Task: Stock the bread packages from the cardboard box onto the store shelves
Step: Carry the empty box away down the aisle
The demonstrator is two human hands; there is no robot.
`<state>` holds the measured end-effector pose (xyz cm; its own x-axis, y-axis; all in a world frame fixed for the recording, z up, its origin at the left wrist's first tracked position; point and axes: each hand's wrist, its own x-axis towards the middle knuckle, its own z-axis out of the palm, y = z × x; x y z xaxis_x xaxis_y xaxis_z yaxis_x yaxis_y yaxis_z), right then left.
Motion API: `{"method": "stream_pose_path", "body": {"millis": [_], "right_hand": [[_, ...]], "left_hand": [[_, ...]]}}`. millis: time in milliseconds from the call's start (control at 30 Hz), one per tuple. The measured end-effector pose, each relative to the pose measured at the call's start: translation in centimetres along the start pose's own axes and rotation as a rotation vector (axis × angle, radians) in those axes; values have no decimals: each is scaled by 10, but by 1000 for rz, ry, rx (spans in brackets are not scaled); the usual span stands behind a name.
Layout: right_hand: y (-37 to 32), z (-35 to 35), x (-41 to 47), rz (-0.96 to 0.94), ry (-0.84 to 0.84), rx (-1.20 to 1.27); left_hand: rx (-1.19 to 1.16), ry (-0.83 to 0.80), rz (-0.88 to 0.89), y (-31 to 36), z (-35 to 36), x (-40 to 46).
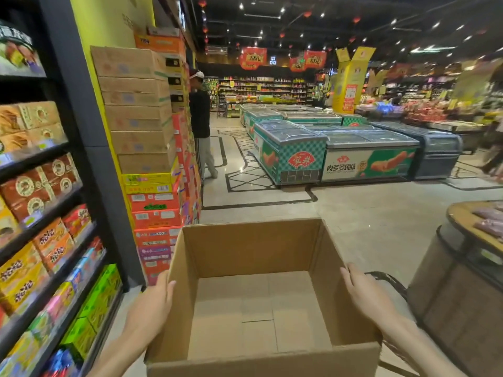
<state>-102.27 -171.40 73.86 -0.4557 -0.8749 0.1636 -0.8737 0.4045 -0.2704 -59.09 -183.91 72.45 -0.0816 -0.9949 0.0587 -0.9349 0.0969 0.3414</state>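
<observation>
An open cardboard box (pixel 258 248) is held in front of me at waist height. Its inside is bare, with only the folded bottom flaps showing; no bread packages are in it. My left hand (pixel 155 303) presses flat against the box's left outer wall. On the right outer wall lies my right hand (pixel 366 292), fingers stretched forward. The two hands clamp the box between them. Store shelves (pixel 46 202) full of colourful snack boxes run along my left.
A tall stack of cartons (pixel 144 131) stands ahead on the left. A person (pixel 201 123) stands by it in the aisle. Chest freezers (pixel 326 151) fill the middle of the floor. A round wooden display stand (pixel 462 281) with packages is close on my right.
</observation>
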Motion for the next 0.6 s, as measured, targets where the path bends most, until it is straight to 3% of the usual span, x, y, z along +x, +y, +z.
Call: {"method": "stream_pose_path", "body": {"millis": [333, 600], "right_hand": [[-27, 49, 260, 24, -31, 27], [-17, 122, 482, -1, -90, 25]], "left_hand": [[6, -78, -49, 62, 33, 266], [3, -31, -47, 110, 106, 466]]}}
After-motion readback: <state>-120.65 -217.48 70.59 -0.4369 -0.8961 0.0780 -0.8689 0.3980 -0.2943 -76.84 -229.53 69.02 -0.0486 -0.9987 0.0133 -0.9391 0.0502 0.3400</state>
